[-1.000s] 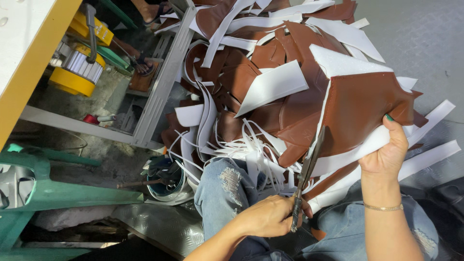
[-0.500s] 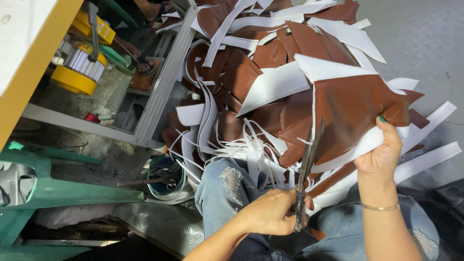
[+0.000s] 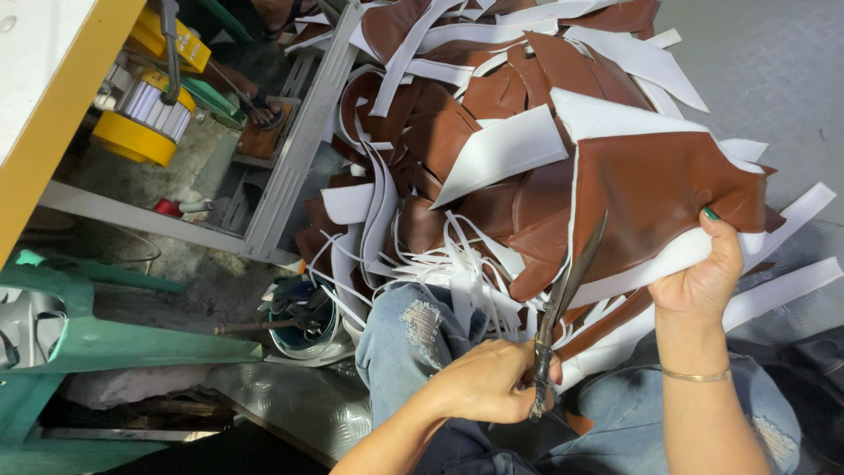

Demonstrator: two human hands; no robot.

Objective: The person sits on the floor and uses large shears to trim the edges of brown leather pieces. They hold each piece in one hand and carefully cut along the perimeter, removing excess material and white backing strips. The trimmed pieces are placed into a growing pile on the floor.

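A workshop is shown. Brown leather offcuts (image 3: 527, 149) are heaped beside a metal frame (image 3: 294, 149). Yellow tape rolls (image 3: 141, 123) are seen.

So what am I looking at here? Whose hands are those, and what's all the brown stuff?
The camera sits on a person's head and looks down, so these are that person's own hands. The left hand holds scissors, blades against a brown sheet with a white underside. The right hand pinches that sheet's edge. Behind lies a pile of scraps, brown and white, with thin white strips hanging over a knee in jeans. Left stand a green chair and a small bucket.
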